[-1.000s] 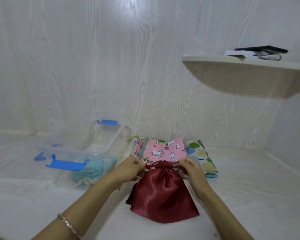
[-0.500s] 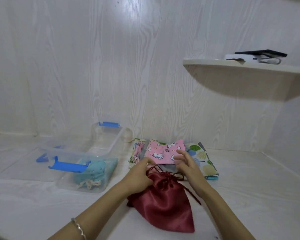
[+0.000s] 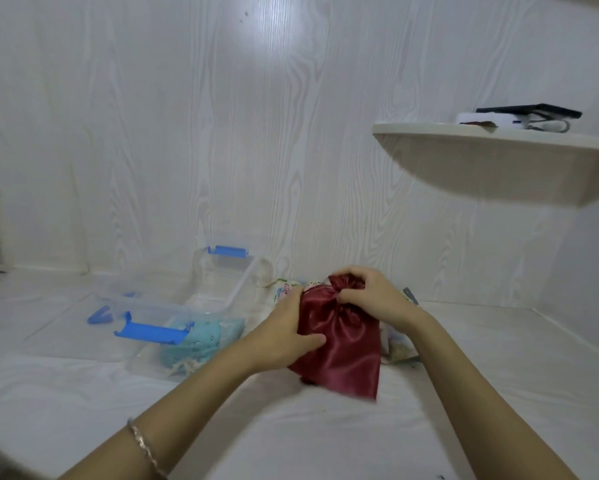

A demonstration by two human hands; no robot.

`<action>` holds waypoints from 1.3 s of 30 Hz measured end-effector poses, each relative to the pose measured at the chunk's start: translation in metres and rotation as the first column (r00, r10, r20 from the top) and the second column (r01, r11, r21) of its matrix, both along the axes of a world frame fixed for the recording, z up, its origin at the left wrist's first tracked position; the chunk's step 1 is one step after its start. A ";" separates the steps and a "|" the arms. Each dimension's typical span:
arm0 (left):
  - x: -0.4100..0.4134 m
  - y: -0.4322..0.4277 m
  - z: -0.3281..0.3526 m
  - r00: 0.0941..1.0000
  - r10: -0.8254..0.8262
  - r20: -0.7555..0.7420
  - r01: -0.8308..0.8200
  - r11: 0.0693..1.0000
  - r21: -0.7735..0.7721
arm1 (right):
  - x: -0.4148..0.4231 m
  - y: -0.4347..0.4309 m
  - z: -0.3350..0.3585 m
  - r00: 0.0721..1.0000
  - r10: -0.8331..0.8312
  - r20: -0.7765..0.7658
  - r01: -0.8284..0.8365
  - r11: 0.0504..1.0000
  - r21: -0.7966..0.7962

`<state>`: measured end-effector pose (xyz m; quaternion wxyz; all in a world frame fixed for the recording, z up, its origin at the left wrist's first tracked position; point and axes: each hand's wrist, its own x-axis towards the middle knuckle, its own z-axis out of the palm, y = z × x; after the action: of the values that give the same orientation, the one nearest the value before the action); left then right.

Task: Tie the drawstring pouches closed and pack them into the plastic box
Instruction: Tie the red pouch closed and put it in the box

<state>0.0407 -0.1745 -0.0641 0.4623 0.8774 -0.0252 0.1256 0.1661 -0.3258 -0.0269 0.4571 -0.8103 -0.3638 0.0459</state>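
Note:
A dark red satin drawstring pouch [image 3: 346,351] is lifted upright off the white surface in the middle of the view. My left hand [image 3: 287,332] grips its left side, thumb across the front. My right hand [image 3: 367,292] is curled round the gathered neck at the top. Left of it stands the clear plastic box [image 3: 228,289] with blue latches, and a light blue pouch [image 3: 201,344] lies inside its near end. Behind my hands, patterned pouches [image 3: 286,289] lie flat, mostly hidden.
The box's clear lid [image 3: 145,306] with a blue latch sits by the box on the left. A white shelf [image 3: 498,140] juts from the wall at upper right, carrying dark and white items. White wood-grain walls enclose the back and right.
The red pouch has been raised from lying flat to upright. My right hand moved onto its gathered neck and my left hand took hold of its side. The camera tilted upward a little.

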 end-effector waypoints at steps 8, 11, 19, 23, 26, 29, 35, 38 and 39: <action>0.001 0.038 0.074 0.978 0.201 0.051 -0.192 0.972 -0.132 | -0.015 0.048 0.087 0.973 0.037 0.226 -0.095 0.964 0.249; -0.007 0.065 0.104 0.943 0.287 0.168 -0.278 0.958 -0.075 | -0.020 0.075 0.113 0.975 0.057 0.215 -0.129 0.933 0.337; -0.021 0.162 0.140 0.925 0.378 -0.035 -0.379 0.924 -0.053 | -0.007 0.180 0.115 0.961 0.251 -0.119 -0.188 0.904 0.384; -0.007 0.196 0.125 0.898 0.411 -0.160 -0.416 0.909 0.001 | 0.012 0.223 0.092 0.931 0.275 -0.239 -0.174 0.912 0.372; 0.012 0.213 0.112 0.879 0.435 -0.194 -0.450 0.892 -0.038 | 0.026 0.244 0.080 0.955 0.210 -0.208 -0.128 0.928 0.349; 0.029 0.223 0.096 0.868 0.425 -0.257 -0.455 0.888 -0.068 | 0.037 0.260 0.065 0.985 0.141 -0.102 -0.110 0.958 0.263; 0.047 0.221 0.076 0.879 0.337 -0.338 -0.396 0.910 -0.121 | 0.050 0.289 0.047 0.988 0.002 -0.155 0.056 0.928 0.369; 0.047 0.222 0.070 0.866 0.337 -0.369 -0.389 0.918 -0.075 | 0.048 0.299 0.039 0.956 0.052 -0.290 0.044 0.948 0.314; 0.046 0.223 0.067 0.859 0.342 -0.382 -0.391 0.919 -0.056 | 0.047 0.301 0.038 0.939 0.074 -0.337 0.038 0.949 0.314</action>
<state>0.0866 0.0487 0.0031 0.4834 0.8414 0.2370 0.0476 0.2127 -0.0249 0.0113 0.6370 -0.7025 -0.2885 0.1325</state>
